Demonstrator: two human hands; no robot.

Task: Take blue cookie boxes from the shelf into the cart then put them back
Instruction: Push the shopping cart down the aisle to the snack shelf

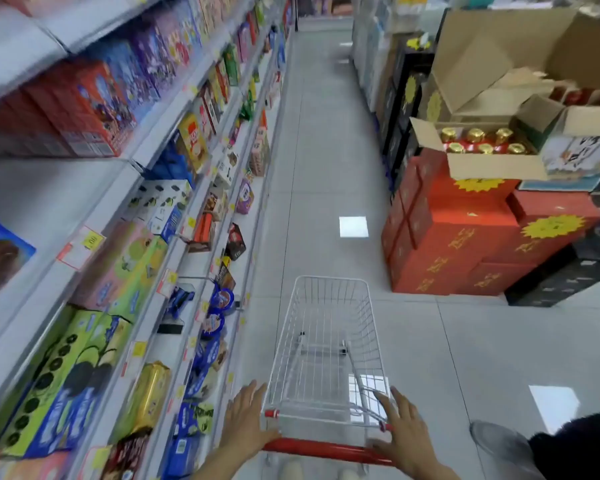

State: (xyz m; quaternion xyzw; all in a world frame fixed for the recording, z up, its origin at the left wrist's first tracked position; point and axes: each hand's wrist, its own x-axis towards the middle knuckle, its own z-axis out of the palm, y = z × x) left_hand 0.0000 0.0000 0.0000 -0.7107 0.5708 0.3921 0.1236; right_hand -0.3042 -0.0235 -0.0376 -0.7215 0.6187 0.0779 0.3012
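Note:
A white wire shopping cart stands in the aisle in front of me, its basket holding nothing. Its red handle bar runs across the bottom of the view. My left hand rests on the bar's left end with fingers stretched forward. My right hand lies on the right end, fingers also straight. Blue cookie boxes sit on the lower shelves at my left, beside the cart. More blue packs stand further down the same rack.
A long shelf rack full of snack boxes lines the left side. Stacked red cartons and open cardboard boxes crowd the right. A person's foot and dark hair show at bottom right. Grey tiled floor stretches ahead.

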